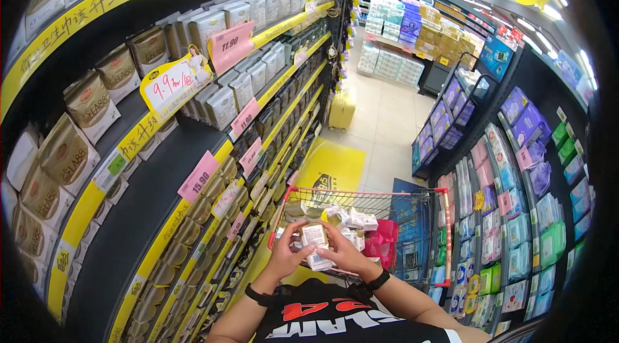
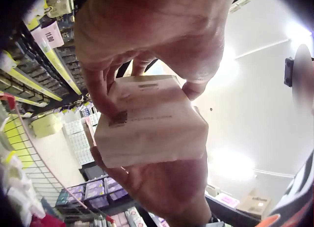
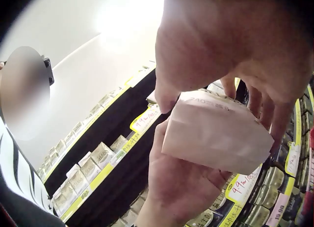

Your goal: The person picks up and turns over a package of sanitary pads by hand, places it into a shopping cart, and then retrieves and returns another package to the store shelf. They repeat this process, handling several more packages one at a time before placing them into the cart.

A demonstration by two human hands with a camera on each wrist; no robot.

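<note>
A small white soft pack (image 1: 314, 237) with printed text, like the sanitary pad packs on the shelves, is held in front of the chest, above the cart. My left hand (image 1: 287, 251) grips its left side and my right hand (image 1: 348, 254) its right side, both thumbs on the near face. In the left wrist view the pack (image 2: 152, 124) shows a printed face and a plain folded end, fingers wrapping its edges. The right wrist view shows a blank end of the pack (image 3: 216, 133) between both hands. Below, the cart (image 1: 412, 193) holds several white packs (image 1: 354, 218) and a pink-red package (image 1: 382, 240).
Shelves with yellow edge strips (image 1: 145, 133) line the left, carrying gold-and-white packs (image 1: 93, 101) and pink price tags (image 1: 198, 176). Shelves of coloured packages (image 1: 516, 178) stand on the right. Down the aisle are a yellow suitcase-like box (image 1: 342, 109) and a black display rack (image 1: 445, 111).
</note>
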